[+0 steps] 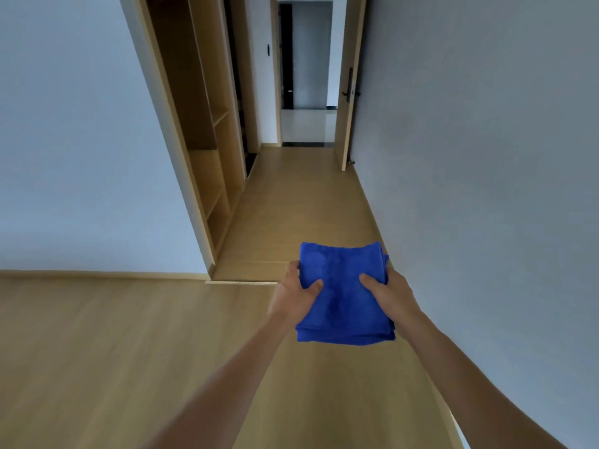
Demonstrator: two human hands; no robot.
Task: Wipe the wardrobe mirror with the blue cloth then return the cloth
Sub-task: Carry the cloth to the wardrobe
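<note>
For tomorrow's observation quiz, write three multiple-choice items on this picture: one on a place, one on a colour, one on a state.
1. Where does the open wardrobe stand?
A to the person's left
B to the person's right
C behind the far door

2. What colour is the folded cloth?
A green
B blue
C white

3. How is it held?
A gripped by both hands
B pinched in one hand
C draped over a forearm

Key:
1 A, it fills the left of the view.
2 B, it is plainly blue.
3 A, the left hand and right hand both grip it, thumbs on top.
</note>
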